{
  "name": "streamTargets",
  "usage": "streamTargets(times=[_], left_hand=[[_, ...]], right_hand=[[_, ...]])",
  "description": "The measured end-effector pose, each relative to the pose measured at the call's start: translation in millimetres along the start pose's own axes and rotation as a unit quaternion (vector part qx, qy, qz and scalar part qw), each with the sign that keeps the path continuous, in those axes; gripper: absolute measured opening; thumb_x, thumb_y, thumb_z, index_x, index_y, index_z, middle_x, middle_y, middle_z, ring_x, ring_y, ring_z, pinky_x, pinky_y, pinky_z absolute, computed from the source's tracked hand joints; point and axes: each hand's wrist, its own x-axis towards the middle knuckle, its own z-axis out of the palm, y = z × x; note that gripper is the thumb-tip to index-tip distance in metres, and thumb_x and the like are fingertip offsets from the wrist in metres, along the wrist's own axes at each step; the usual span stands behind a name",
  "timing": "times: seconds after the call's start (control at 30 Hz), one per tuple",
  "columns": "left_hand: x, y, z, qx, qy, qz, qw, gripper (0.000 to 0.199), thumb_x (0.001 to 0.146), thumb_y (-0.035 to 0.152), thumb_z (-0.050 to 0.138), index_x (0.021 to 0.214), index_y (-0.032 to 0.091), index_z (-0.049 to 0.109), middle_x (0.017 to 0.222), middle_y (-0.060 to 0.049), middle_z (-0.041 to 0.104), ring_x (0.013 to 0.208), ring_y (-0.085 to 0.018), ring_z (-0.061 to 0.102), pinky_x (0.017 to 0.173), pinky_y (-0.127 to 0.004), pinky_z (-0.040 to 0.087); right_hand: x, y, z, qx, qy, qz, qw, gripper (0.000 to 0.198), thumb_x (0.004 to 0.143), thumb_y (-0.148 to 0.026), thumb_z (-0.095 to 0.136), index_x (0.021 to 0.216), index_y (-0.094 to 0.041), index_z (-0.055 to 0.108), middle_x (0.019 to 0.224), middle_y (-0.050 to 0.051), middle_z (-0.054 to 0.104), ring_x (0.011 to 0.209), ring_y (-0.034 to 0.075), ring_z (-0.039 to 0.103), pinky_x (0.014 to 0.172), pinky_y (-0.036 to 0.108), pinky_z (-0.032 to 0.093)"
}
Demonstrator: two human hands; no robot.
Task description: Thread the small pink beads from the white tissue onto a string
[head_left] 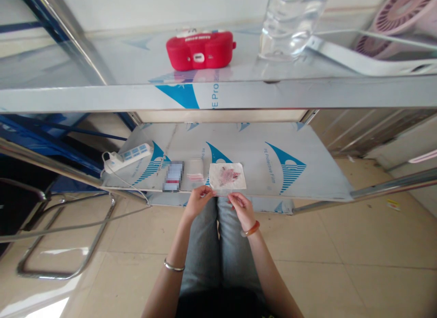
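My left hand and my right hand are close together at the front edge of the lower shelf. Both pinch opposite ends of a small clear plastic bag, thin and hard to make out. Just beyond my fingers lies a white paper sheet bearing a heap of small dark reddish bits, too small to name. To its left rests a stack of clear zip bags with red strips. A phone, its screen blurred out, lies farther left.
A white power strip with a trailing cable sits at the lower shelf's left end. Above, the upper shelf carries a red case, a water bottle and a pink fan. Metal posts flank both sides.
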Motion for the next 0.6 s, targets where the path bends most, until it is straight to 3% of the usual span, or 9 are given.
streamTargets(times=[0.33,0.6], left_hand=[[1,0,5,0.014,-0.002,0.01,1.0,0.026,0.072,0.039,0.063,0.061,0.015,0.059,0.058,0.001,0.056,0.06,-0.011,0.048,0.062,-0.022,0.038],[-2,6,7,-0.039,-0.051,-0.023,0.998,0.029,0.074,0.044,0.061,0.069,0.015,0.066,0.068,-0.004,0.065,0.07,-0.016,0.058,0.068,-0.024,0.043]], right_hand=[[1,-4,-3,-0.02,0.023,-0.02,0.999,0.032,0.069,-0.05,0.065,0.076,-0.018,0.063,0.069,0.002,0.062,0.066,0.016,0.056,0.054,0.024,0.042],[-1,-13,-1,-0.015,0.033,-0.014,0.999,0.032,0.066,-0.048,0.068,0.075,-0.018,0.064,0.074,0.004,0.065,0.071,0.018,0.058,0.056,0.027,0.045]])
